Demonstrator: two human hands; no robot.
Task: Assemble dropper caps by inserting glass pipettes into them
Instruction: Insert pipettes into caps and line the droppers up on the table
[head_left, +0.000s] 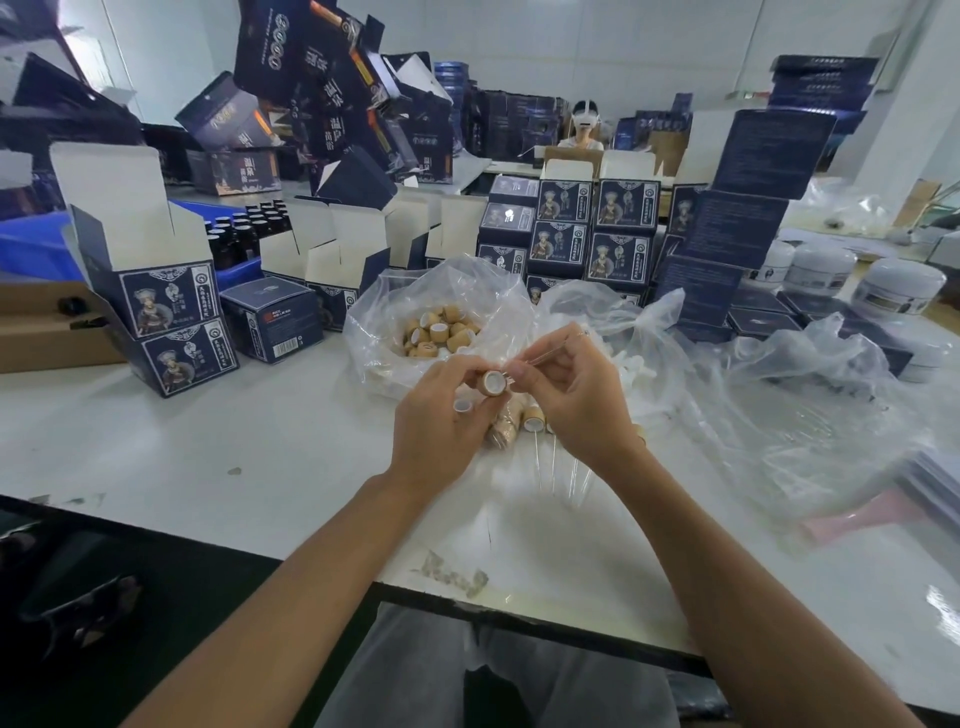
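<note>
over the white table (260, 441), left hand (434, 415) pinches a dropper cap (492, 383); right hand (576, 395) pinches a glass pipette (545, 356) at its mouth. spare caps sit just below.

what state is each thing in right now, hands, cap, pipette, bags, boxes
left hand: grips a cap
dropper cap: held, open end toward the right hand
right hand: pinches a pipette
glass pipette: held, tip at the cap's opening, not yet seated
plastic bag of caps: open
loose caps: piled in the bag
cartons: flaps open
amber bottles: upright, capped
</note>
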